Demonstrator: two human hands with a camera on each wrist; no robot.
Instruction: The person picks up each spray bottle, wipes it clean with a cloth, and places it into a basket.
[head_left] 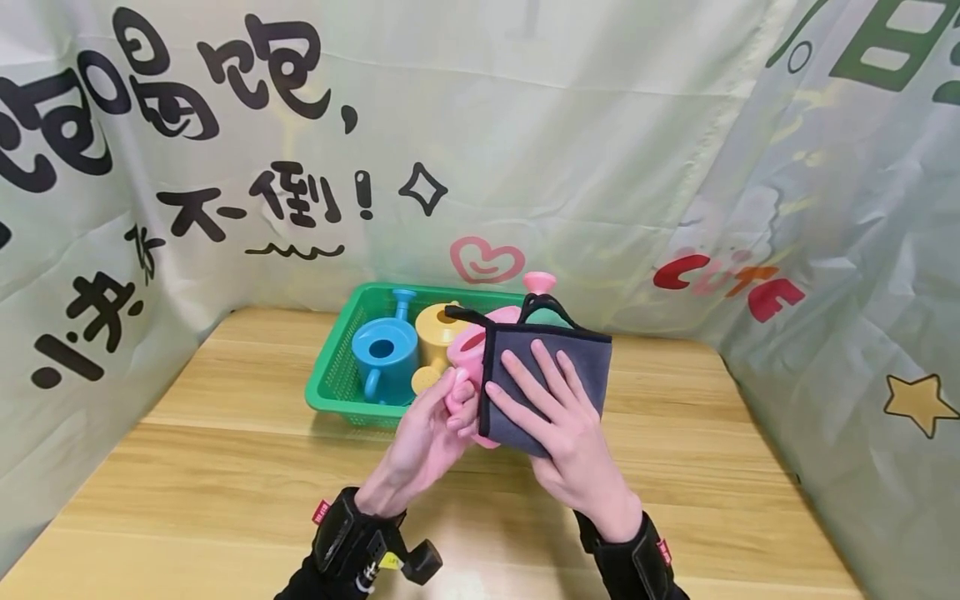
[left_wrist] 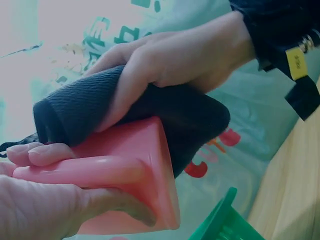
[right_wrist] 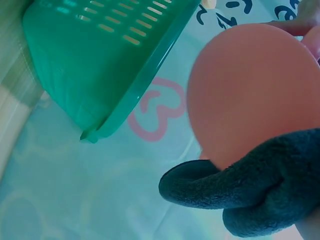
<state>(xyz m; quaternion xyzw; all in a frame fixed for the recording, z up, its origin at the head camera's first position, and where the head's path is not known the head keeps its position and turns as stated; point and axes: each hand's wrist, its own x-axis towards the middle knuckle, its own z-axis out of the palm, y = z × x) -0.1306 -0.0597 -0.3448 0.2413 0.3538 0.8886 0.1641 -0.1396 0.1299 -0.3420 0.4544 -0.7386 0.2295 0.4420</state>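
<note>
In the head view, my left hand (head_left: 431, 433) grips a pink watering can (head_left: 468, 350) by its handle, above the front of the green basket. My right hand (head_left: 577, 437) holds a dark grey cloth (head_left: 551, 342) with black edging against the can, its fingers spread over the outer face. From the left wrist, the right thumb and fingers straddle a fold of this cloth, which touches the can's side (left_wrist: 135, 130). In the right wrist view, the can's rounded pink surface (right_wrist: 250, 95) rises above the bent cloth (right_wrist: 265, 185). The cloth hides much of the can.
The green basket (head_left: 318, 387) stands on the wooden table (head_left: 225, 467), holding a blue watering can (head_left: 397, 362) and a yellow one (head_left: 435, 329). A green object (head_left: 546, 317) shows behind the cloth. Printed fabric (head_left: 600, 150) walls the table at the back and sides.
</note>
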